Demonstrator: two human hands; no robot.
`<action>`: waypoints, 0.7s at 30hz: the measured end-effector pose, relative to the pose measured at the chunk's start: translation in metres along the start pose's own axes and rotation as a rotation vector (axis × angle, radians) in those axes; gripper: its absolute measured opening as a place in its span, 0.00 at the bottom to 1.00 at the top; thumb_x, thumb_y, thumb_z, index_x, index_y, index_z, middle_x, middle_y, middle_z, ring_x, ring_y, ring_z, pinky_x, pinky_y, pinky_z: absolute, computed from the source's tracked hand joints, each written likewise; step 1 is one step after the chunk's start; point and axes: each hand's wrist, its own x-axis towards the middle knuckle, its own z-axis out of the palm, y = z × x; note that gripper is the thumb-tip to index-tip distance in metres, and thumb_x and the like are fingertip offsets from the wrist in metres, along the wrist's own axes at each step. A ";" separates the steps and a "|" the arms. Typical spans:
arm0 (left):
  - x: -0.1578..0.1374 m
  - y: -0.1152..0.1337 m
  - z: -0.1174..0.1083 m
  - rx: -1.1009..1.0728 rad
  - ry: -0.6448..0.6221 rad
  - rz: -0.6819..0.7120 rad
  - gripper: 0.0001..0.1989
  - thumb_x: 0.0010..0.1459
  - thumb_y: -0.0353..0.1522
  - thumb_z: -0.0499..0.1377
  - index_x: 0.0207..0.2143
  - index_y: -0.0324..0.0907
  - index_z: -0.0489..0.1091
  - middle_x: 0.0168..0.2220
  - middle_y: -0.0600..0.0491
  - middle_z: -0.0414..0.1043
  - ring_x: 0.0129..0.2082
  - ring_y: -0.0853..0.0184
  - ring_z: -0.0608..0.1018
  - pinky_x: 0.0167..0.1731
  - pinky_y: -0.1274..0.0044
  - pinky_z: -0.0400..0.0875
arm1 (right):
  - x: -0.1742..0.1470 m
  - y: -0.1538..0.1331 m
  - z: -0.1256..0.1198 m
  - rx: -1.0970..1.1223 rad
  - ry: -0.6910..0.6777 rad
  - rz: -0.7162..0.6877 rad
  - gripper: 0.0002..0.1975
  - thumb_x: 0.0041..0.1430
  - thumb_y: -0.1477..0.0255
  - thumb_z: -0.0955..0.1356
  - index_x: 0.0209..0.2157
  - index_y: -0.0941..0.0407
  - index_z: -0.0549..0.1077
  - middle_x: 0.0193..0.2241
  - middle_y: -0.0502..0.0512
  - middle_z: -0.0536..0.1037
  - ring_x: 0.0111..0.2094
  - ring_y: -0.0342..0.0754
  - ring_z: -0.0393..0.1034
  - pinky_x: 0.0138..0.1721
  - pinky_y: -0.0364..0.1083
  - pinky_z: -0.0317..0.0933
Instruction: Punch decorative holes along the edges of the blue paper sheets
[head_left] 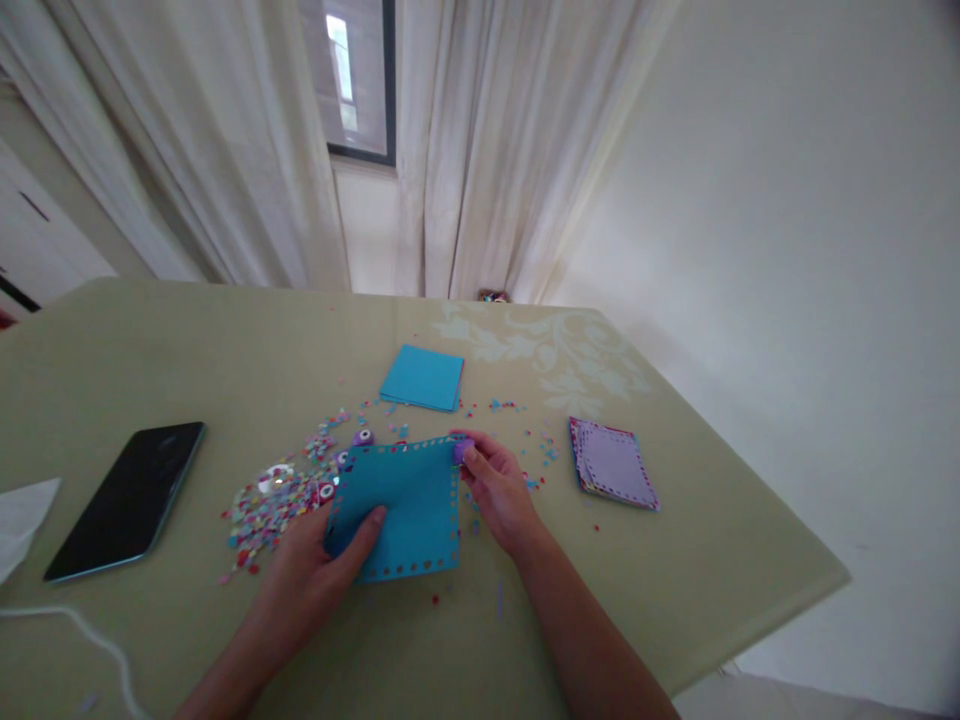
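Note:
A blue square sheet of paper with small punched holes along its edges is held up over the table. My left hand grips it at the left side, thumb on top and fingers hidden beneath. At the sheet's upper right corner, my right hand pinches a small purple craft punch that sits on the paper's edge. Just past the sheet's left edge lie more small punches, one purple and one red, partly covered. Colourful paper confetti is heaped beside my left hand.
A stack of plain blue squares lies farther back. Hole-edged purple squares are stacked on the right. A dark tablet, a white paper and a white cable are on the left. Confetti bits are scattered around.

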 end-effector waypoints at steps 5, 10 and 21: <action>-0.001 -0.001 0.000 -0.025 -0.019 0.000 0.23 0.64 0.50 0.60 0.22 0.46 0.70 0.20 0.57 0.72 0.19 0.66 0.73 0.22 0.76 0.66 | 0.000 0.000 0.001 -0.007 0.006 -0.009 0.21 0.54 0.56 0.80 0.46 0.50 0.85 0.37 0.52 0.82 0.34 0.45 0.70 0.36 0.44 0.62; -0.001 -0.002 -0.001 -0.042 -0.040 0.006 0.22 0.64 0.49 0.61 0.23 0.45 0.71 0.21 0.57 0.73 0.21 0.66 0.74 0.23 0.76 0.67 | 0.000 -0.001 0.002 0.001 0.002 -0.018 0.21 0.54 0.55 0.81 0.47 0.50 0.85 0.36 0.51 0.82 0.34 0.44 0.70 0.37 0.43 0.62; 0.002 0.002 0.000 -0.076 -0.085 -0.029 0.22 0.64 0.49 0.60 0.22 0.45 0.70 0.20 0.57 0.72 0.19 0.66 0.73 0.20 0.77 0.66 | 0.000 0.002 0.003 0.025 0.001 0.014 0.22 0.52 0.55 0.82 0.45 0.50 0.85 0.37 0.50 0.82 0.34 0.44 0.70 0.38 0.43 0.64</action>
